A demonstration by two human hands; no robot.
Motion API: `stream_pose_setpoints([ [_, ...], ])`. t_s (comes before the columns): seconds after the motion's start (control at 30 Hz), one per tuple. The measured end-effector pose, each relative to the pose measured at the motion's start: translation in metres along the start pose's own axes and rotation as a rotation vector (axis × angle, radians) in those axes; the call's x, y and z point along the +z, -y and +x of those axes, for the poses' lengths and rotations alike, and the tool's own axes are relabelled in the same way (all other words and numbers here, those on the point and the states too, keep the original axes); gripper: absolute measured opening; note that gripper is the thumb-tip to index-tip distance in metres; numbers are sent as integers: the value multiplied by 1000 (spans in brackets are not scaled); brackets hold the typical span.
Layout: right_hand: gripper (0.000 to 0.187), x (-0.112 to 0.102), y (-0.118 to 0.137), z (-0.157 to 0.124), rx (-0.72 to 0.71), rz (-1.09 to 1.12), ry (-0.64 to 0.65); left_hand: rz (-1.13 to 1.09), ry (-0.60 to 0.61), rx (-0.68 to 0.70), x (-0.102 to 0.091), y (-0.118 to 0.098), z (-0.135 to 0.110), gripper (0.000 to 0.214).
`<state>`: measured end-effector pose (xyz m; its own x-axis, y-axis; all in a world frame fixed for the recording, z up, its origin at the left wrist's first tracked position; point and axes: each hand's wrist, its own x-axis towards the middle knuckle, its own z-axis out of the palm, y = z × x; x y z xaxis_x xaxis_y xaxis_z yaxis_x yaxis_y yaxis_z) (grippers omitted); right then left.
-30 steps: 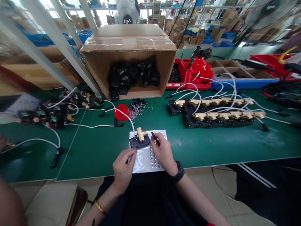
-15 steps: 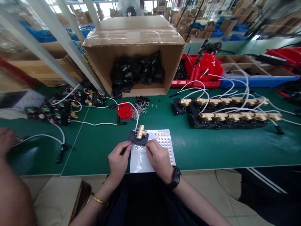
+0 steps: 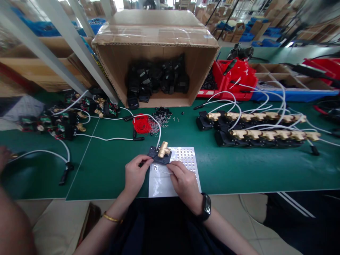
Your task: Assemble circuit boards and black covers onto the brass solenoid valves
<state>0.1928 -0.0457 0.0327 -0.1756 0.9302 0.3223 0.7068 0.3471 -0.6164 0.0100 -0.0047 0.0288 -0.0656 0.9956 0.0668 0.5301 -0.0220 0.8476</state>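
Observation:
A black plastic housing [image 3: 156, 156] with a brass tee fitting [image 3: 164, 150] on top lies on the upper part of a white sticker sheet [image 3: 160, 186]. A white cable [image 3: 159, 129] runs up from it. My left hand [image 3: 136, 173] is closed, pinching the housing's left front edge between thumb and fingers. At the right front corner is my right hand [image 3: 184, 179], fingers pinched around a thin pale tool [image 3: 167, 173] whose kind I cannot make out. Rows of small round silvery stickers [image 3: 186, 156] cover the sheet's right side. One small round piece [image 3: 155, 168] lies on its left part.
Behind stands an open cardboard box [image 3: 202, 67] of black housings. Loose screws [image 3: 158, 125] and a red tangle [image 3: 142, 124] lie before it. Finished-looking brass-fitted units [image 3: 265, 134] line the right; opened units [image 3: 61, 124] sit left. Another person's hand [image 3: 4, 156] is at far left.
My view has shifted slightly. The thin tool, earlier along the housing's front edge, now points lower, over the sheet. My left hand still pinches the housing.

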Motion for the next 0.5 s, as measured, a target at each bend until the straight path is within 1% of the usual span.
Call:
stream_pose_setpoints([
  [0.07, 22, -2, -1, 1, 16, 32, 12, -11, 59, -28, 0, -1, 5, 10],
  [0.13, 18, -5, -2, 4, 46, 64, -25, -32, 104, -64, 2, -1, 7, 12],
  [0.17, 21, -6, -3, 7, 66, 74, -54, -63, 115, -84, 2, -1, 8, 12],
  [0.23, 41, -9, -3, 15, 105, 63, -87, -183, 94, -103, 2, 0, 8, 23],
  [0.27, 53, -11, -3, 20, 122, 42, -66, -258, 53, -97, -1, 0, 10, 29],
  [0.3, 65, -13, -2, 26, 136, 14, -12, -336, -5, -85, -4, -1, 13, 30],
  [0.33, 73, -15, -1, 31, 148, -16, 61, -414, -75, -70, -8, -2, 17, 27],
  [0.37, 77, -17, 0, 36, 155, -44, 141, -485, -139, -62, -14, -4, 24, 22],
  [0.4, 78, -19, 1, 41, 158, -68, 214, -552, -178, -72, -19, -6, 34, 23],
  [0.43, 76, -20, 3, 45, 161, -87, 271, -627, -174, -97, -23, -10, 45, 27],
  [0.47, 72, -21, 4, 48, 164, -103, 308, -690, -106, -145, -27, -14, 59, 28],
  [0.5, 68, -22, 5, 51, 167, -118, 326, -743, -3, -209, -28, -20, 72, 28],
])
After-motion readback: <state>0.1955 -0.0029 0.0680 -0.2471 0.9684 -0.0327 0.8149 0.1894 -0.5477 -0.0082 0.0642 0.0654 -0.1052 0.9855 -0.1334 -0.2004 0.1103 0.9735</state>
